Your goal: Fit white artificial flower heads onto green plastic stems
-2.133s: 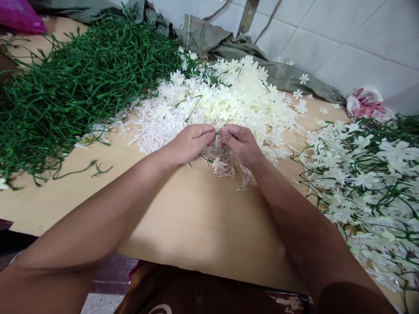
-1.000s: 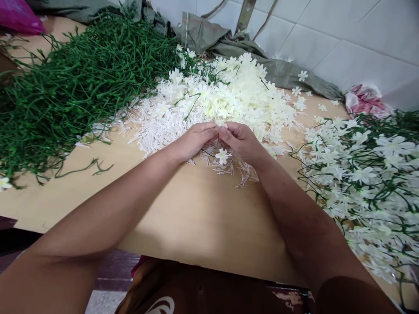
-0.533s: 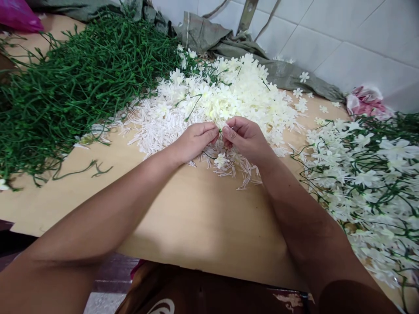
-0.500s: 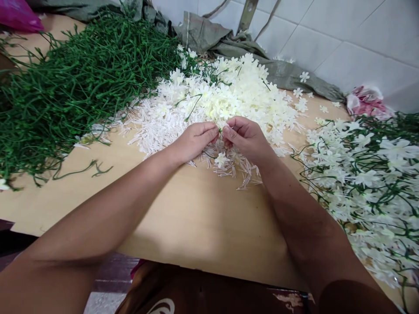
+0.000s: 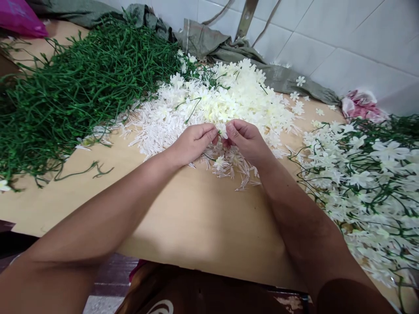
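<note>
My left hand (image 5: pixel 196 140) is closed in a pinch on a green plastic stem, whose tip shows just past the fingertips. My right hand (image 5: pixel 247 138) pinches a white artificial flower (image 5: pixel 222 129) by its edge, between the two hands and against the stem tip. Behind them spreads a heap of loose white flower heads (image 5: pixel 248 98), with pale thin stamens (image 5: pixel 147 126) on its left side. One more white flower (image 5: pixel 220 163) lies just below the hands. My fingers hide part of where stem and flower meet.
A large pile of green stems (image 5: pixel 98 83) fills the left. Flowers on stems (image 5: pixel 369 174) are piled at the right. Grey cloth (image 5: pixel 281 78) runs along the tiled wall (image 5: pixel 327 39). A pink and white bag (image 5: pixel 363 106) sits at the far right of the cardboard-coloured tabletop (image 5: pixel 183 218).
The flower between my hands now shows more fully, and my right fingers have shifted slightly onto its petals. The whole view has turned slightly; my left hand keeps its pinch.
</note>
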`<state>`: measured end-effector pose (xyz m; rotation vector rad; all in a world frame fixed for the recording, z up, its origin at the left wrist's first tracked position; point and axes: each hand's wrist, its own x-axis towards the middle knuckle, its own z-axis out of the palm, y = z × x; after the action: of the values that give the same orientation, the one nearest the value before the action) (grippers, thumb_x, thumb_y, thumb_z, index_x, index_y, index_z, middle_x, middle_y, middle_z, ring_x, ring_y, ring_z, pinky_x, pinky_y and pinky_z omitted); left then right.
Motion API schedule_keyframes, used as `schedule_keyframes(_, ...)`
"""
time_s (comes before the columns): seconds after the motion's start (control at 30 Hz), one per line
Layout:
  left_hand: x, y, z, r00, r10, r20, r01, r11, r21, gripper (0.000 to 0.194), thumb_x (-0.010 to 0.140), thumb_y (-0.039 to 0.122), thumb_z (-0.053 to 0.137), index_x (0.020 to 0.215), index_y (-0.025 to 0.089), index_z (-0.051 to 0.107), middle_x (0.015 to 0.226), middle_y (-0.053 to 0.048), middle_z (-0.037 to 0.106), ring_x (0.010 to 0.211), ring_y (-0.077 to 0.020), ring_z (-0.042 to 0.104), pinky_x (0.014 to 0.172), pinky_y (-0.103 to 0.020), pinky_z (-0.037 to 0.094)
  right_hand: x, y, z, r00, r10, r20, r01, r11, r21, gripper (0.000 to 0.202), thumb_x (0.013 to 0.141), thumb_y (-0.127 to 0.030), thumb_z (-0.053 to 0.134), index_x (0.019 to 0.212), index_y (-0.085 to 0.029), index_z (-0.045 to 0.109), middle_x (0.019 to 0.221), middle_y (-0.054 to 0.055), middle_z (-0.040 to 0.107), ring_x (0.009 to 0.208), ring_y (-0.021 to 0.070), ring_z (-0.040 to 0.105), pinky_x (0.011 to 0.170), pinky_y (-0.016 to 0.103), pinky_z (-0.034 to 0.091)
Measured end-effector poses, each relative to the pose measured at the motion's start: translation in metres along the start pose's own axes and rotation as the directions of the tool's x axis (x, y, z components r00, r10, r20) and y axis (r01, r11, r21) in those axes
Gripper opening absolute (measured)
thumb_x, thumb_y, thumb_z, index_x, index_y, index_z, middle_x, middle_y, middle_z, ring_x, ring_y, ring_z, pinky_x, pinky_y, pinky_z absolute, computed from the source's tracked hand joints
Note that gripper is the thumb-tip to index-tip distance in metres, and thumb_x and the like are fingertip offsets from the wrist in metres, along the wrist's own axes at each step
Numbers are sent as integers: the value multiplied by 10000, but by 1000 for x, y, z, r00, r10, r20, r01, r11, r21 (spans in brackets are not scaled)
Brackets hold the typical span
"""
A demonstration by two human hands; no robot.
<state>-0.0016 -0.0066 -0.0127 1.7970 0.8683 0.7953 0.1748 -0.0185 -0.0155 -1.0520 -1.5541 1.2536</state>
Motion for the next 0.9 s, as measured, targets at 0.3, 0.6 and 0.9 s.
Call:
schedule_keyframes(0.3,0,2,-1,1000,7,0,-7,999,50,267,872,279,405,631,168,432,610,30,407,608,-96,386,604,-231,326,-1,0,3,997,45,63,-42,998,-45,409,710,-573,677,715,-191,531,585,-40,544,533,62,456,490,214,371)
schedule_keyframes(0.6,-2,2,-3,999,16,37,-17,1000,8,314,879,370,421,655,158,485,615,23,425,598,-97,380,578,-230,304,0,2,4,999,4,48,-4,1000,5,375,762,-528,651,663,-181,548,561,-40,541,515,54,471,519,214,403)
schedule_keyframes(0.9,1,0,0,1000,-24,8,25,982,-188,386,843,449,513,578,187,412,557,47,348,528,-88,307,530,-245,267,0,6,8,1000,17,26,-19,997,75,381,770,-524,646,684,-169,538,581,-36,580,508,42,509,506,192,416)
